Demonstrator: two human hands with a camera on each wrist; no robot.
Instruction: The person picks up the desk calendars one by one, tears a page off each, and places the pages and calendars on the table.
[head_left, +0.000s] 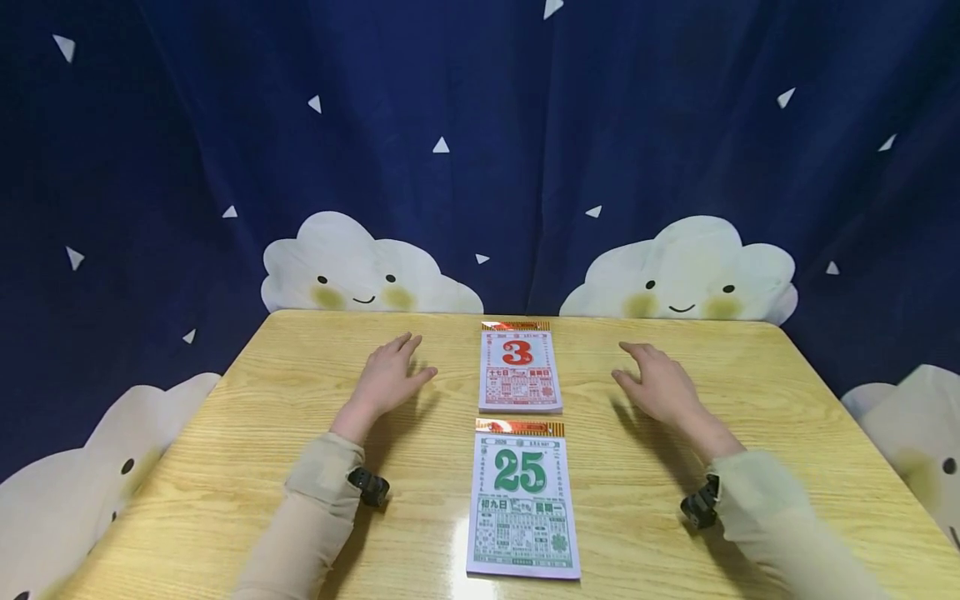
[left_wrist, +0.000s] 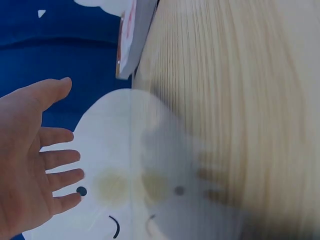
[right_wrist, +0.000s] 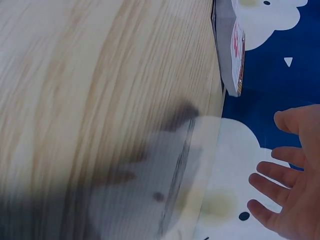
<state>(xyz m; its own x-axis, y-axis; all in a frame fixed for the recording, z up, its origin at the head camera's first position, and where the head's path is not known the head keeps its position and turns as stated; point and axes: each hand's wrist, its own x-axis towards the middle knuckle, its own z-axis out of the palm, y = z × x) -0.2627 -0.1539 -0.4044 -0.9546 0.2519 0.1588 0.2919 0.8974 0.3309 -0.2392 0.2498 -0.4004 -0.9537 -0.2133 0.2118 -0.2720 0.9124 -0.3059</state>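
Two tear-off calendars lie one behind the other along the middle of the table. The farther calendar shows a red 3 under a shiny red and gold top strip. Closer in, a larger-looking calendar carries a green 25 and a similar strip. My left hand hovers left of the red-numbered calendar, fingers spread and holding nothing. To the right of that calendar my right hand is held over the table, also with nothing in it. Both wrist views show the fingers apart, with the red-numbered calendar's thick edge beyond.
The light wooden table reaches back to a dark blue curtain with white triangles and smiling clouds. Each wrist wears a small black device over a beige sleeve. Light glares off the tabletop near the front.
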